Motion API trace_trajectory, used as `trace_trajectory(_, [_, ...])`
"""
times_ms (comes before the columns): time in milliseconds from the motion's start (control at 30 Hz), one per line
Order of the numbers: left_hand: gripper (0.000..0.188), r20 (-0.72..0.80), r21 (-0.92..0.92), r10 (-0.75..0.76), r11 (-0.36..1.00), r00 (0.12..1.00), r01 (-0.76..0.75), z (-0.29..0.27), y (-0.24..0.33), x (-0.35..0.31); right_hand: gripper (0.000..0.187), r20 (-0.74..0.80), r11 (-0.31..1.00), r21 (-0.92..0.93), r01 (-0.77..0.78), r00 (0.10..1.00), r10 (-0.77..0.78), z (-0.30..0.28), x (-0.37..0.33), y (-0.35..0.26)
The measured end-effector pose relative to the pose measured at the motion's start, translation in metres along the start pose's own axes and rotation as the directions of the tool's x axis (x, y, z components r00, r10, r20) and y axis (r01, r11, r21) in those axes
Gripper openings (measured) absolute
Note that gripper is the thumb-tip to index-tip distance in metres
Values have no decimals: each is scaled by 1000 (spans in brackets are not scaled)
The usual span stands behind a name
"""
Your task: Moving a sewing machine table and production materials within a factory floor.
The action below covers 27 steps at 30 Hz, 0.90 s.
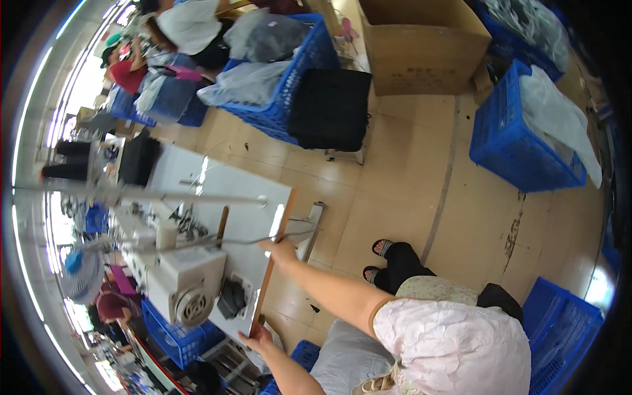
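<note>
The sewing table (243, 187) has a pale top with a wood-coloured edge and carries a white sewing machine (191, 280). My right hand (282, 253) grips this edge around its middle, near a thin dark cable. Farther down in the view, my left hand (259, 338) holds the same edge close to the table's near corner, its fingertips partly hidden by the tabletop. Between my left hand and the machine, a dark piece (232, 298) sits in an opening of the tabletop. A metal pole (197, 195) crosses above the table.
A black-covered stool (331, 108) stands by a blue crate (263, 112) of bagged goods. Across the tiled floor are a cardboard box (421, 59) and another blue crate (503, 135). A grey bag (352, 359) lies by my legs. Other people work at the far left.
</note>
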<state>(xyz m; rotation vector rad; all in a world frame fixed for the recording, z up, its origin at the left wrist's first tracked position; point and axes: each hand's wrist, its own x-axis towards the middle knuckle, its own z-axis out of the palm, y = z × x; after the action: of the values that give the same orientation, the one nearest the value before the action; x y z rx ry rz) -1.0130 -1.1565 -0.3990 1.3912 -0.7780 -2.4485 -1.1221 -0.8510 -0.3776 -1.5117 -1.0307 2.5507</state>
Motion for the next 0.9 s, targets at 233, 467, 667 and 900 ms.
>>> trace_trajectory(233, [38,-120,177,133,978,984,-110,33,-1,6,33,49,994,-9,108,993,-107,0,1,-21])
trace_trajectory(467, [44,-155,202,173,969,973,-141,43,-5,-13,33,60,992,-107,59,997,-53,-10,-11,-56])
trace_trajectory(667, [41,-131,116,124,987,984,-109,42,-14,-32,28,94,998,37,50,994,-53,-9,-4,-32])
trace_trajectory(900, [40,-83,87,63,995,995,-56,65,-14,-66,29,43,991,-118,-66,997,71,-12,-24,-58])
